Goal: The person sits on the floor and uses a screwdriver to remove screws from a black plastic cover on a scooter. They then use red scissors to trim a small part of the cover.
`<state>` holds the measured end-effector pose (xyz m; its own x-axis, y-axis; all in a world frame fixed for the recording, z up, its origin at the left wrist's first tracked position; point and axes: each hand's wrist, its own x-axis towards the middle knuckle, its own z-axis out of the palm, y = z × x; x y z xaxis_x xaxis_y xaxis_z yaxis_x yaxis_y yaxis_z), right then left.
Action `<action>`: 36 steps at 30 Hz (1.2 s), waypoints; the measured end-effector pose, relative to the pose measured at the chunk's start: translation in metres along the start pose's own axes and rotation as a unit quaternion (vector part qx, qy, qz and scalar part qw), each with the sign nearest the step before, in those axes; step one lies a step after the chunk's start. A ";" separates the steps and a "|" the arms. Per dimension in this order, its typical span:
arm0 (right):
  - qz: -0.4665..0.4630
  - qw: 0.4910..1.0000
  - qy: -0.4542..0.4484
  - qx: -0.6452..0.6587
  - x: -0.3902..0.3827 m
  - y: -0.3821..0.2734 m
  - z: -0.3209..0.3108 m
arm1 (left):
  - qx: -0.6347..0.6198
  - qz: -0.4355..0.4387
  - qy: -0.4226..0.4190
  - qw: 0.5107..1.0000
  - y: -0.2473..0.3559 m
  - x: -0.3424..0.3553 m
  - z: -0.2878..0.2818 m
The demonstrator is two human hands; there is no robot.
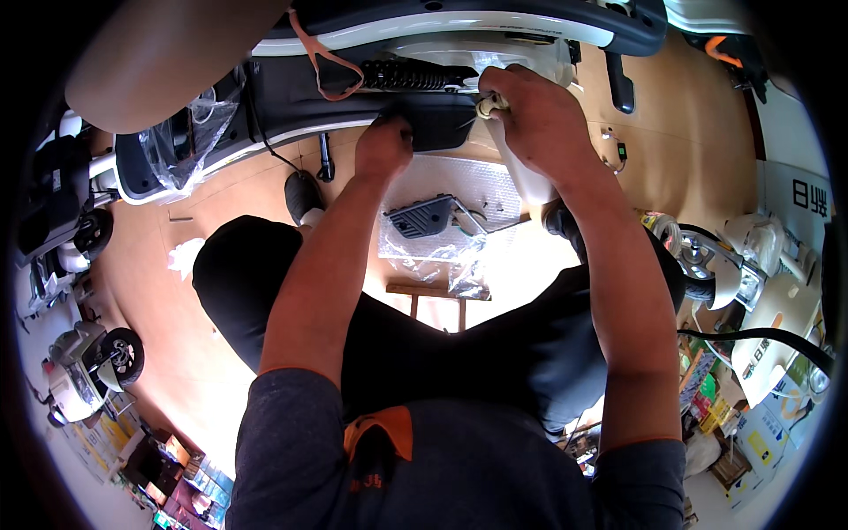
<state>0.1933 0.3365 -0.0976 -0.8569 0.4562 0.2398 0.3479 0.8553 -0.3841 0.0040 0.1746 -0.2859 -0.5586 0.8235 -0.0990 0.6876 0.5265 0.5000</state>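
Observation:
A white and black scooter body (424, 35) lies across the top of the view, with a black coil-spring shock absorber (411, 74) along it. My left hand (384, 150) is closed at the left end of a black panel (444, 121); its fingertips are lost in shadow. Closed fingers of my right hand (537, 119) hold a small cream-coloured piece (491, 106) just beyond the panel's right end. What kind of piece it is, I cannot make out. An orange-brown strap (325, 55) hangs by the shock absorber.
Between my legs, a ribbed black footrest-like part (422, 217) lies on bubble wrap (402, 181). A small wooden stool (424, 291) stands nearer me. Clear plastic (187, 146) wraps the scooter's left part. Other scooters (88, 371) and cartons (764, 442) line both sides.

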 end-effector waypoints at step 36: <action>0.108 0.991 -0.075 -0.034 -0.013 -0.011 -0.014 | 0.181 0.170 0.008 0.969 -0.004 0.014 0.006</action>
<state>0.2054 0.3244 -0.0839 -0.8046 0.5934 0.0214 0.5500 0.7583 -0.3501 -0.0040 0.1855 -0.2942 -0.2759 0.9606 0.0331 0.9494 0.2669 0.1658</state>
